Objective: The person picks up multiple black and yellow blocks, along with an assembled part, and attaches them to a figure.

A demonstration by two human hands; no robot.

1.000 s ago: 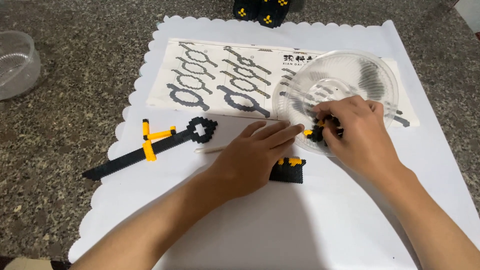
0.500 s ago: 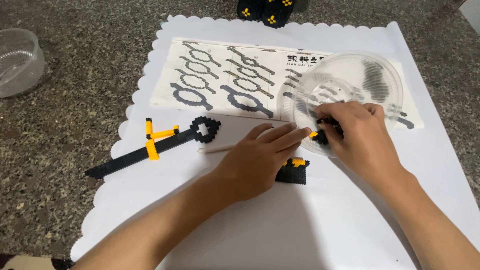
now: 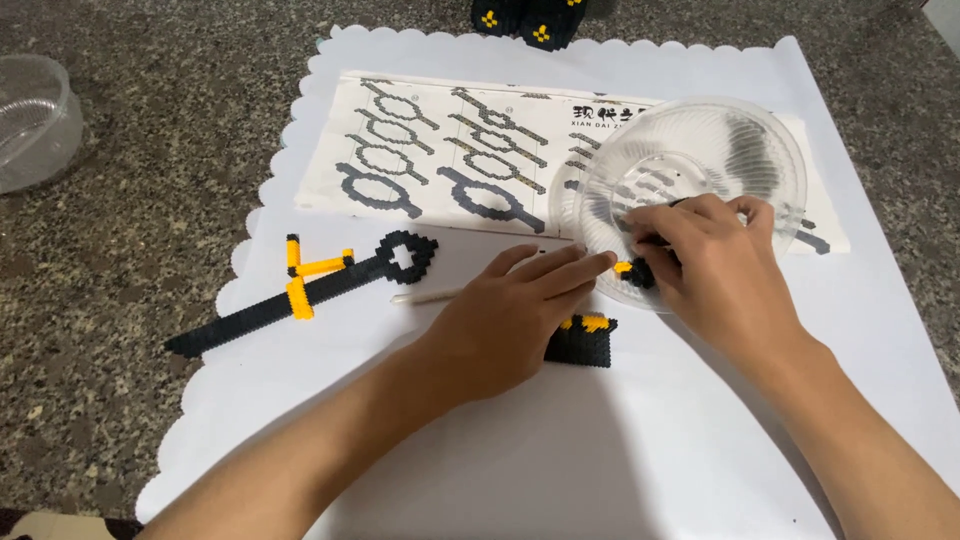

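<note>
The right hand (image 3: pixel 720 275) covers the near rim of the clear plastic bowl (image 3: pixel 740 140), fingers curled around small black and yellow bricks (image 3: pixel 636 271); most of that cluster is hidden under the fingers, so its shape and piece count cannot be made out. The left hand (image 3: pixel 505 320) lies flat on the white paper mat (image 3: pixel 640 440), fingers extended and together, holding nothing, fingertips just beside the bowl. One small black and yellow block assembly (image 3: pixel 582 340) sits partly behind the left hand. One thin white stick (image 3: pixel 425 296) emerges from under it. One black brick sword (image 3: pixel 305 290) lies to the left (yellow crossguard). One instruction sheet (image 3: pixel 440 150) is partly overlapped by the bowl. A second clear container (image 3: pixel 35 120) is cut off at the left edge.
</note>
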